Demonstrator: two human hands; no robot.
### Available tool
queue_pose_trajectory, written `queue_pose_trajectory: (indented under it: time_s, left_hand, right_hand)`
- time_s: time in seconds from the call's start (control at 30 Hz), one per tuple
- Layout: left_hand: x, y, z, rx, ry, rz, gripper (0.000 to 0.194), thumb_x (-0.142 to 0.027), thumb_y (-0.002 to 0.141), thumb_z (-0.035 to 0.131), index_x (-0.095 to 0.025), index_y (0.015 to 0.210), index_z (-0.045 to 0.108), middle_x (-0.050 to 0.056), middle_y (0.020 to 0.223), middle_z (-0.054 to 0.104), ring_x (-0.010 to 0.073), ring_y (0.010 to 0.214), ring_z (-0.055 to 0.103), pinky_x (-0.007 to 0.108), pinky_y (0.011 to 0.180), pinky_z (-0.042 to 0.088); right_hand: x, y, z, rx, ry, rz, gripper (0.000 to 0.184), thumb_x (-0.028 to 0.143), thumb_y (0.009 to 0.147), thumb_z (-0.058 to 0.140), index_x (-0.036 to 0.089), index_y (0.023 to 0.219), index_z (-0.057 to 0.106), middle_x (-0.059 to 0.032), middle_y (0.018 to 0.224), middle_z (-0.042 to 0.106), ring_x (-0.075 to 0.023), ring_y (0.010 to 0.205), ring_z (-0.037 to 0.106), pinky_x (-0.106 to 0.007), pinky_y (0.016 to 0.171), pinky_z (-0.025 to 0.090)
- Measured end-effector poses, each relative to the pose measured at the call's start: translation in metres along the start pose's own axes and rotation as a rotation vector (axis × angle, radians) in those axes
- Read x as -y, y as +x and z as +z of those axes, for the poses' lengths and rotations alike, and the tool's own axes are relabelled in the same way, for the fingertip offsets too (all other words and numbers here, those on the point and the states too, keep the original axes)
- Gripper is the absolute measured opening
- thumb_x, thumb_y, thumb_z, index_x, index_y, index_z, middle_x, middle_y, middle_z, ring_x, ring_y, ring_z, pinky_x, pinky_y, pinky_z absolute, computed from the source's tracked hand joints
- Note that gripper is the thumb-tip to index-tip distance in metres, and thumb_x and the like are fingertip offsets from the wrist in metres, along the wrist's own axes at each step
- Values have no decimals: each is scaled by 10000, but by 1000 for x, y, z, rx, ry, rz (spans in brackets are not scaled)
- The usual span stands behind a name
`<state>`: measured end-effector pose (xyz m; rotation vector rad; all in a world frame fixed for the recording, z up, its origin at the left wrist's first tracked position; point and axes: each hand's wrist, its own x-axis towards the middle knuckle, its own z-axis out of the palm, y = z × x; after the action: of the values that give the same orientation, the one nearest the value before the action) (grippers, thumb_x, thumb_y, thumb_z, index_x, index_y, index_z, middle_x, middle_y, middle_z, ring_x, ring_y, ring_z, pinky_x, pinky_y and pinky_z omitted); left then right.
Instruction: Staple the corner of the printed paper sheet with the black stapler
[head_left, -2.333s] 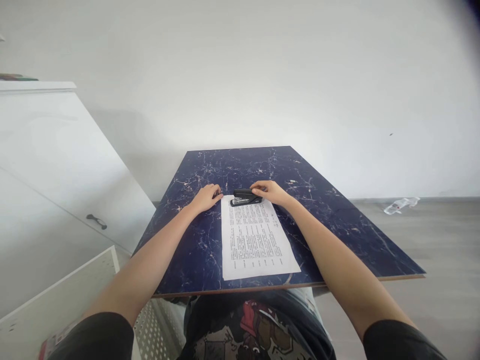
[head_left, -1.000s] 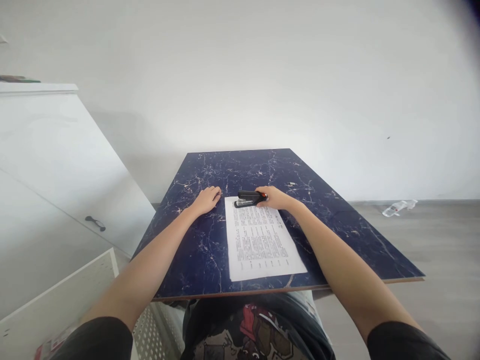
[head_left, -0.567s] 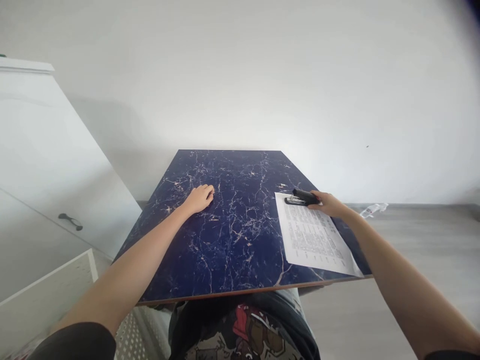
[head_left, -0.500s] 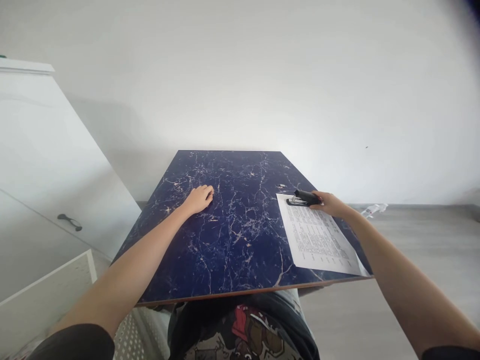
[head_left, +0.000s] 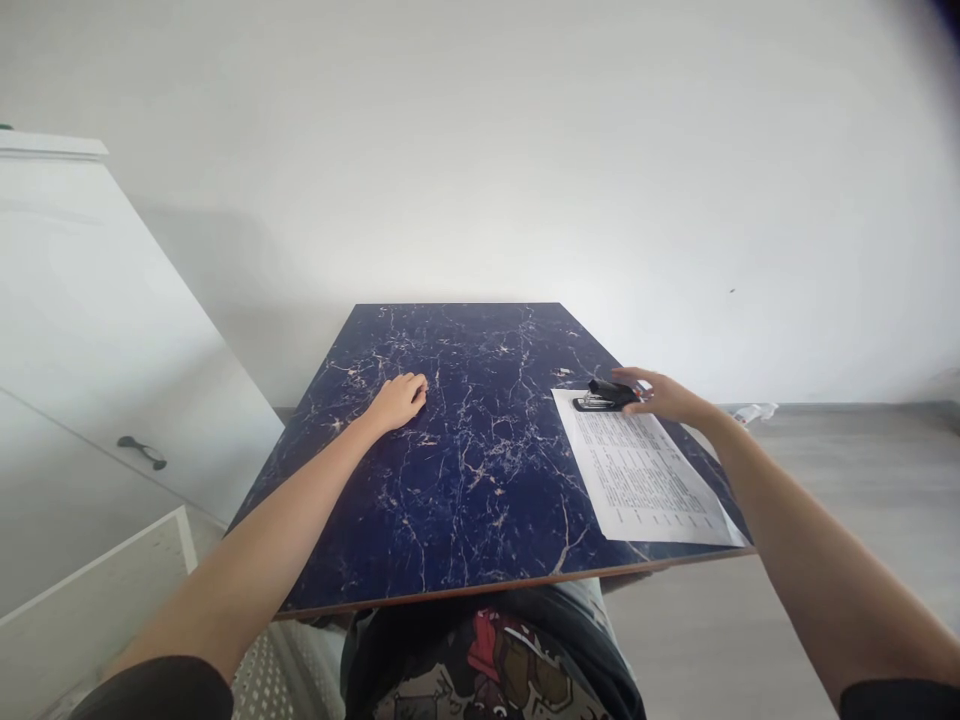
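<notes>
A black stapler [head_left: 604, 400] rests on the top end of a stack of printed sheets [head_left: 649, 475] at the table's right side. My right hand [head_left: 660, 393] is open at the stapler's right end, its thumb and fingers spread on either side with a gap between them. Whether a fingertip still touches the stapler I cannot tell. My left hand [head_left: 400, 400] lies on the blue marbled tabletop [head_left: 480, 450], left of the middle. Its fingers are loosely curled with nothing seen in them.
A tiny pale object [head_left: 562, 371] lies on the table beyond the papers. On the left stands a white cabinet [head_left: 97, 300] with a dark handle. The table's far edge is near a white wall [head_left: 480, 150]. A clear plastic piece [head_left: 754, 413] lies on the floor at right.
My right hand has loosened from around the stapler, and its fingers have spread apart. The stapler stays on the papers. My left hand has not moved.
</notes>
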<state>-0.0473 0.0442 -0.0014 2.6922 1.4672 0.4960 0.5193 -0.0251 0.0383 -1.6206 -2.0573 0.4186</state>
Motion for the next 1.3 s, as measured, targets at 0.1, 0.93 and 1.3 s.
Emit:
queue_pose_trajectory:
  time_s: [0.1, 0.93, 1.3]
  left_hand:
    - [-6, 1, 0, -17, 18, -32, 101, -217, 968, 466, -216, 945, 564, 68, 974, 650, 235, 915, 590, 347, 796, 403]
    - [-85, -5, 12, 141, 28, 423, 471, -366, 991, 473, -191, 562, 554, 26, 561, 609, 144, 516, 541, 286, 563, 309]
    - [-86, -4, 12, 144, 32, 398, 452, -356, 976, 493, -194, 559, 556, 22, 567, 608, 147, 527, 545, 288, 571, 299]
  right_hand:
    - [45, 12, -6, -342, 57, 1, 535, 636, 853, 666, 229, 1199, 692, -144, 1271, 692, -319, 1118, 655, -469, 895, 557]
    - [233, 71, 202, 53, -269, -298, 253, 272, 996, 506, 200, 789, 631, -41, 868, 699, -174, 812, 592, -268, 684, 316]
    - [240, 67, 204, 68, -366, -292, 274, 274, 1041, 442, 190, 917, 672, -89, 971, 719, -213, 911, 640, -293, 773, 399]
